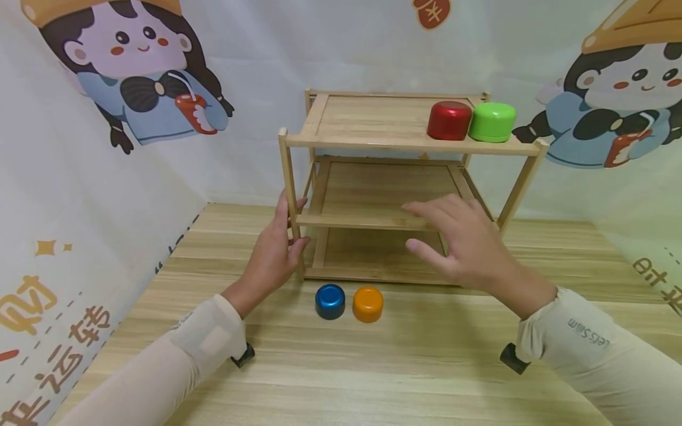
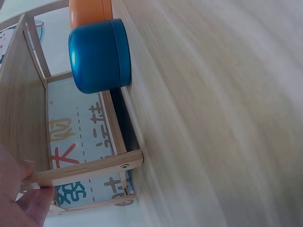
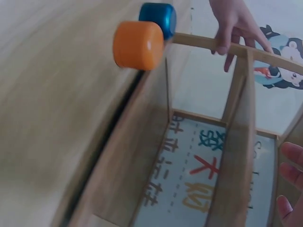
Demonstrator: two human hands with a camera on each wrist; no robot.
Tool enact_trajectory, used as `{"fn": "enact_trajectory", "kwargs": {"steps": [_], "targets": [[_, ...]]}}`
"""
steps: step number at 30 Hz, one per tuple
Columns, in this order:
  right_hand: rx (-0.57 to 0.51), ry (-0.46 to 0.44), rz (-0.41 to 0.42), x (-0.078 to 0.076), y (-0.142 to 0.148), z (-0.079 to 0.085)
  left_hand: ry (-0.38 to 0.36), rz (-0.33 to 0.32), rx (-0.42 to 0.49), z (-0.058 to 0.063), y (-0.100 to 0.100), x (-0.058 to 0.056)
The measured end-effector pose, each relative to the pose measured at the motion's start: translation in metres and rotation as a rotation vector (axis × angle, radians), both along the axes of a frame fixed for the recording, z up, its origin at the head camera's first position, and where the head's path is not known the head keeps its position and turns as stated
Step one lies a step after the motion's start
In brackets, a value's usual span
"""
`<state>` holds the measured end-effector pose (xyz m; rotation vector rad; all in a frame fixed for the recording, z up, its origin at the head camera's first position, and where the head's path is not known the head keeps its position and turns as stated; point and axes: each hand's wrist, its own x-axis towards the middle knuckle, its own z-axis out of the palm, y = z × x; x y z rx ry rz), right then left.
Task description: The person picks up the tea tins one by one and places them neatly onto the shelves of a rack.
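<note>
A three-tier wooden shelf rack [image 1: 367, 222] stands on the table. My left hand [image 1: 272, 251] grips its front left post [image 1: 289, 177], thumb in front and fingers behind. In front of the middle tier, my right hand [image 1: 463, 239] is held with fingers apart and nothing between them. Two small round lidded tins, one blue [image 1: 330, 302] and one orange [image 1: 368, 305], sit side by side on the table just before the bottom tier. On the top tier's right end are a red tin [image 1: 450, 121] and a green tin [image 1: 492, 122].
The wood-grain table [image 1: 373, 367] extends in front of the rack and to both sides. Behind and beside it hangs a pale printed cloth [image 1: 256, 47] with cartoon figures and lettering. Slender posts [image 1: 524, 183] frame the rack's open sides.
</note>
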<state>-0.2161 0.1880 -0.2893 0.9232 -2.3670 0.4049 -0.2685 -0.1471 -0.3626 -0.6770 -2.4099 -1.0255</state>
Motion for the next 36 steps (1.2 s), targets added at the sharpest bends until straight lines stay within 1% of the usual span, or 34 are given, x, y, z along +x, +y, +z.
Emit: {"fn": "enact_trajectory", "kwargs": {"steps": [8, 11, 19, 29, 36], "targets": [[-0.018, -0.014, 0.034, 0.000, -0.011, -0.024, 0.004, 0.009, -0.006, 0.000, 0.000, 0.000], [-0.016, -0.026, 0.027, 0.001, -0.014, -0.031, 0.006, 0.007, -0.005, -0.001, 0.000, 0.000], [0.065, -0.006, 0.010, 0.003, -0.023, -0.050, 0.017, 0.000, -0.006, -0.001, -0.001, -0.001], [0.077, -0.017, 0.039, 0.003, -0.032, -0.070, 0.018, 0.002, -0.009, -0.001, 0.000, -0.001], [0.130, -0.030, 0.036, 0.004, -0.039, -0.081, 0.012, 0.009, -0.013, -0.001, 0.000, -0.001]]}}
